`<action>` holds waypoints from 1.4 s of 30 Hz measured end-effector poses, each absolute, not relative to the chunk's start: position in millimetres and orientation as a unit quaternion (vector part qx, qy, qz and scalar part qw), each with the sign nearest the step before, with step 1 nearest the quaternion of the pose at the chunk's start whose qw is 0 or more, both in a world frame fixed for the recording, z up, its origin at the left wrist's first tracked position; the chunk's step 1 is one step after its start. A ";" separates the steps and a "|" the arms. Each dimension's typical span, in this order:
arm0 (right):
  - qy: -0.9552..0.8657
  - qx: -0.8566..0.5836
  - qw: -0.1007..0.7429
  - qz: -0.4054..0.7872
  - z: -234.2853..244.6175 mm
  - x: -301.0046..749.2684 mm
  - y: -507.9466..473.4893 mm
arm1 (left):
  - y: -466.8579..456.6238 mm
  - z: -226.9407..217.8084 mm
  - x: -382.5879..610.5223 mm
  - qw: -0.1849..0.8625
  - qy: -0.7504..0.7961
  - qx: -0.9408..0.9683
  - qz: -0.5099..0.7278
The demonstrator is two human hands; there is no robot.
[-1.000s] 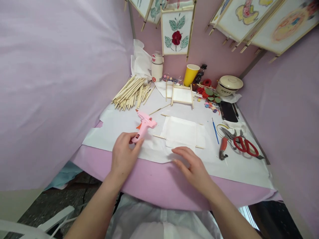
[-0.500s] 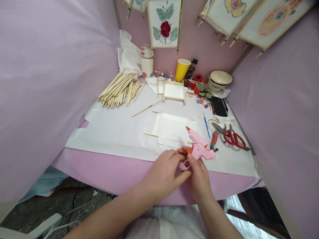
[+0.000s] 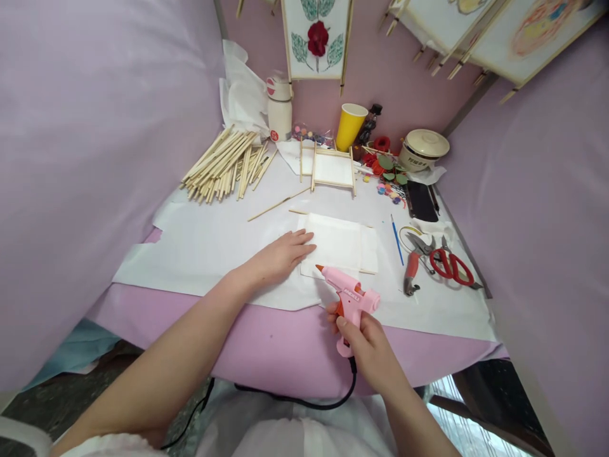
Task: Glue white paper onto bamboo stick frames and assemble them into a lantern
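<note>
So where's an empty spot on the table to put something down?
The white paper is bare between the stick pile and the left hand, and also in front of the scissors, right of the glue gun. The back right, around the yellow cup and bowl, is crowded.

I see the pink glue gun (image 3: 351, 295) held tilted, its orange tip just off the near edge of the flat white panel (image 3: 335, 249).

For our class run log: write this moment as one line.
right hand: grips pink glue gun, nozzle toward paper panel | left hand: flat at panel's left edge | red scissors: right of panel
</note>
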State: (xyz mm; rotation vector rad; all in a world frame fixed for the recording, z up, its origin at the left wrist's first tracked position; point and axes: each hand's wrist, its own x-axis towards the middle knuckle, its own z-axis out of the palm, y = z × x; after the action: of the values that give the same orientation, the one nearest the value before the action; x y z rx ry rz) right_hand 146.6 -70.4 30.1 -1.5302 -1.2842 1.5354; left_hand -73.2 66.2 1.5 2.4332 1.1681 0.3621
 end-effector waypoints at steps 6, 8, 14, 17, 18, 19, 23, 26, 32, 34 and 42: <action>-0.502 -0.582 0.282 0.574 27.7 143.1 -62.2 | 53.7 -0.5 -67.9 0.178 0.491 0.839 0.151; -0.505 -0.589 0.282 0.564 26.4 142.0 -59.7 | 52.1 1.5 -64.7 0.170 0.501 0.834 0.155; -0.506 -0.608 0.301 0.533 18.1 143.2 -56.9 | 50.9 4.6 -63.3 0.176 0.510 0.827 0.160; -0.498 -0.609 0.304 0.537 16.3 144.4 -56.4 | 52.5 8.3 -71.3 0.220 0.492 0.830 0.139; -0.498 -0.605 0.300 0.543 16.5 144.2 -56.1 | 53.2 10.1 -74.5 0.237 0.485 0.832 0.127; -0.499 -0.602 0.296 0.549 16.9 143.7 -55.7 | 53.9 11.9 -77.6 0.254 0.478 0.833 0.116; -0.517 -0.590 0.280 0.554 18.6 138.6 -52.5 | 56.6 15.3 -85.2 0.278 0.465 0.831 0.130; -0.540 -0.577 0.280 0.545 18.7 133.4 -49.6 | 59.2 12.3 -85.9 0.240 0.488 0.822 0.167; -0.558 -0.582 0.271 0.526 21.8 126.4 -47.0 | 62.8 5.3 -85.9 0.217 0.491 0.831 0.147; -0.560 -0.586 0.270 0.520 22.4 125.4 -46.9 | 62.7 4.4 -86.2 0.217 0.490 0.832 0.143; -0.547 -0.590 0.286 0.520 19.5 123.0 -48.6 | 61.5 4.3 -85.9 0.218 0.494 0.831 0.136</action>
State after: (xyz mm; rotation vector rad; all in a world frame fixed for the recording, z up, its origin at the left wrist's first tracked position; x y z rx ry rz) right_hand 123.0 -48.6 19.5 -1.5768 -1.4628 1.3909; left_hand -85.9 61.5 4.3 2.3007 1.3676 0.3769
